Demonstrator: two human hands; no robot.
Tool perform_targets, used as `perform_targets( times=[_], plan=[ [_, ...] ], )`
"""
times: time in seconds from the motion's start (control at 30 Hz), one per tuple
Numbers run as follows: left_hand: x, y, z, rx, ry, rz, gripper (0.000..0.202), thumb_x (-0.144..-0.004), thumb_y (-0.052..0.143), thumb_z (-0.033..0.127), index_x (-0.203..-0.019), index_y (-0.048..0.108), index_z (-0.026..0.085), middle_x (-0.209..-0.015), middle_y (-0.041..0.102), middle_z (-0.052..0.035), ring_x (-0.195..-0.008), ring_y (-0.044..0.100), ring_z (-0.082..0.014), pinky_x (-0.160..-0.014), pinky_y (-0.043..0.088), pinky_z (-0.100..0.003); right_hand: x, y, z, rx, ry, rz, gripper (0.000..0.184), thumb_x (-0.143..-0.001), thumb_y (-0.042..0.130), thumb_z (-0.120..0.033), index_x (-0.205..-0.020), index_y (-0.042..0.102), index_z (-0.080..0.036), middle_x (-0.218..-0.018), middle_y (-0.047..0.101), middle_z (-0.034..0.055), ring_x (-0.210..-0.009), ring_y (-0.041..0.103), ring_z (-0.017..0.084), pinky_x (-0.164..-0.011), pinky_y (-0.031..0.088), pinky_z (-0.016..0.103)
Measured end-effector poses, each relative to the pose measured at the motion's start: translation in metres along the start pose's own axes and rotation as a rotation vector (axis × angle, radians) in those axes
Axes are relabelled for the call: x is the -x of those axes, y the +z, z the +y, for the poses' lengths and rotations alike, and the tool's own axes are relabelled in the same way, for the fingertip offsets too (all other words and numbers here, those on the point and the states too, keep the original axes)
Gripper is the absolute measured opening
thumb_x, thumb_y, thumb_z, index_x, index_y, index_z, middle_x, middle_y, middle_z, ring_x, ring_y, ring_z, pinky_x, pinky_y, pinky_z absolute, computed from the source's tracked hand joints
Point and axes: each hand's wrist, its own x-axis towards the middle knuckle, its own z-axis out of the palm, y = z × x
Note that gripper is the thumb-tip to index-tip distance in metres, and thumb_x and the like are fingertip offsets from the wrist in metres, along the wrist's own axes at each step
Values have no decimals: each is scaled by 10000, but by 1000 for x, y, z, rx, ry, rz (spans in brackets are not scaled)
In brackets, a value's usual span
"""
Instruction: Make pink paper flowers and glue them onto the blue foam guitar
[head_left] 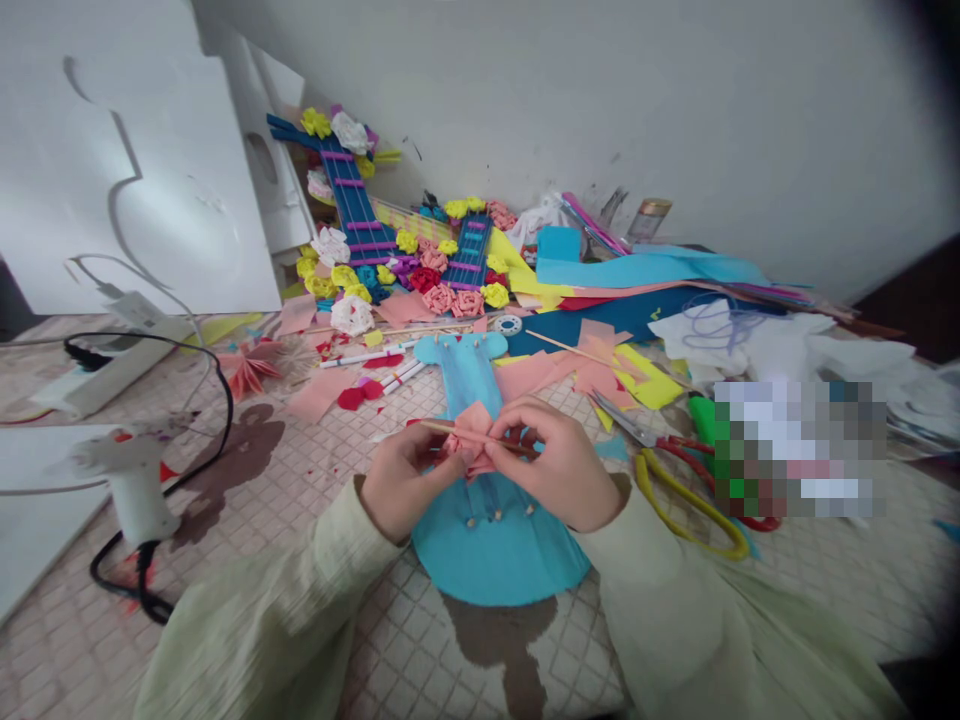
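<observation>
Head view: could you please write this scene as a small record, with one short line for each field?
Left grip: fingers closed on pink paper
Right grip: fingertips closed on the same pink paper
Across the paper: a thin stick
Below the hands: blue guitar-shaped piece, with strings
At the left: white glue gun
At the right: scissors, open side not clear
Behind: paper flowers in yellow, white, pink and red

Bare surface (311, 455) gives passage at nine o'clock from the left hand (405, 480), until the glue gun (136, 490) and its black cable (145, 560). From the right hand (559, 465), scissors (646, 434) block three o'clock; peach paper scraps (596, 372) clutter one o'clock.
</observation>
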Motion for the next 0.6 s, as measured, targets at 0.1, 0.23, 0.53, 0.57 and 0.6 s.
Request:
perform_targets(
  times=[0.1,0.23,0.53,0.57,0.6],
  plan=[
    [0,0,1,18,-5,14,176,-673,632,263,-782,618,125,-754,650,-66,-694,602,-167,-637,506,-294,0,0,1,1,6,-31,100,-667,538,-70,-672,524,-169,-704,520,5,-617,492,104,-531,409,220],
    [1,1,5,17,-9,51,163,-678,623,257,-773,617,124,-768,646,-61,-681,597,-153,-623,509,-275,2,1,0,28,0,-28,95,-693,518,-80,-699,510,-174,-736,518,14,-655,504,117,-577,429,240],
    [0,2,5,-23,65,110,142,-710,594,274,-731,608,134,-687,609,-31,-618,573,-126,-556,487,-229,6,5,-3,68,-82,4,116,-719,494,-72,-759,504,-181,-774,512,32,-768,514,155,-656,436,270],
    [0,2,5,-30,73,122,144,-717,588,278,-731,608,136,-687,609,-31,-616,571,-124,-554,486,-227,6,5,-3,65,-85,3,107,-722,499,-82,-758,509,-181,-768,516,30,-765,515,154,-650,436,268],
    [0,1,5,-35,81,133,145,-721,584,282,-730,608,139,-690,611,-31,-621,572,-124,-556,487,-226,6,4,-4,60,-88,-1,95,-726,504,-94,-760,515,-182,-764,521,29,-758,516,152,-643,436,265]
  ],
)
